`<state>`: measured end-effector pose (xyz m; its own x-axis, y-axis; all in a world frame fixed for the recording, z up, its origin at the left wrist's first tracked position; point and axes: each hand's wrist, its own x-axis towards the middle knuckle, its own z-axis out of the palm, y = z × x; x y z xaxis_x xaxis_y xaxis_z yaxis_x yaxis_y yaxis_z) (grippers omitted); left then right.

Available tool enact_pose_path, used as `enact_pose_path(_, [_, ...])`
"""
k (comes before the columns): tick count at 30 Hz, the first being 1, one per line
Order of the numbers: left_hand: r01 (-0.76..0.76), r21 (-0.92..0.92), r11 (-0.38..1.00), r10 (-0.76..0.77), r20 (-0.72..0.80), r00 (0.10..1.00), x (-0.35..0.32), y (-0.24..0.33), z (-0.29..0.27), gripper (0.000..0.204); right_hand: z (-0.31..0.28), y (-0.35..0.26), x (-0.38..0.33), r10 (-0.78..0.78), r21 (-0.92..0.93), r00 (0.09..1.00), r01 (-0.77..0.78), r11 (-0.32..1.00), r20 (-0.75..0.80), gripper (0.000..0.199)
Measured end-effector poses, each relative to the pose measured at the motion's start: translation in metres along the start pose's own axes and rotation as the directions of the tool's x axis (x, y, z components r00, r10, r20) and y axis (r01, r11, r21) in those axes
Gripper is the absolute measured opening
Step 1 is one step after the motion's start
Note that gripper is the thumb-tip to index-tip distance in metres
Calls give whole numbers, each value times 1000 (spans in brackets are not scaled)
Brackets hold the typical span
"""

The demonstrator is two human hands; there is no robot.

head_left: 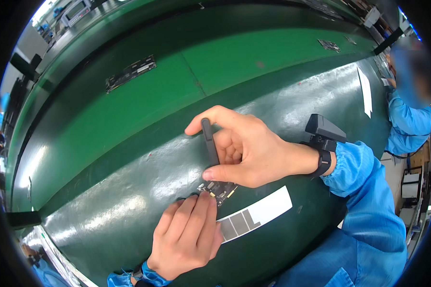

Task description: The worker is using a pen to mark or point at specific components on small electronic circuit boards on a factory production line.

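In my right hand [246,150] is a slim black bar-shaped tool [209,141], held between thumb and fingers, with the index finger curled over its upper end. Its exact kind does not show. Below the thumb lies a small black circuit board [220,191], partly covered by both hands. My left hand [187,234] is closed, its fingertips pressed together on the board's left edge. Beside that hand, a white strip with grey rectangular stickers [273,203] lies on the green mat; its left end goes under my fingers.
On the brighter green belt beyond the mat lie a longer circuit board [130,72] and a smaller one [328,45]. A white paper strip [364,91] rests at the far right. Past it sits another person in a blue sleeve [409,117]. A dark post [24,219] stands at left.
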<state>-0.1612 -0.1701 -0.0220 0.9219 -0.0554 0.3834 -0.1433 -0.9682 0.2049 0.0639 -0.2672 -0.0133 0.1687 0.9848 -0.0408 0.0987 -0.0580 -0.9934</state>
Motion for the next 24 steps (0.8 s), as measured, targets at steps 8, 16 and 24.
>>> enact_pose_path(8, [-39, 38, 999, 39, 6, 999, 3, -1, 2, 42, -3, 1, -3, -58, -13, 998, 58, 998, -38, 61])
enact_pose_path(16, [-16, -28, 999, 15, -32, 999, 1, 2, 5, 44, -3, 0, -5, -38, -37, 999, 38, 999, 6, 55])
enact_pose_path(24, [9, -42, 999, -9, -11, 1000, 4, -1, 2, 48, -3, 2, 1, -59, -48, 998, 59, 997, 5, 55])
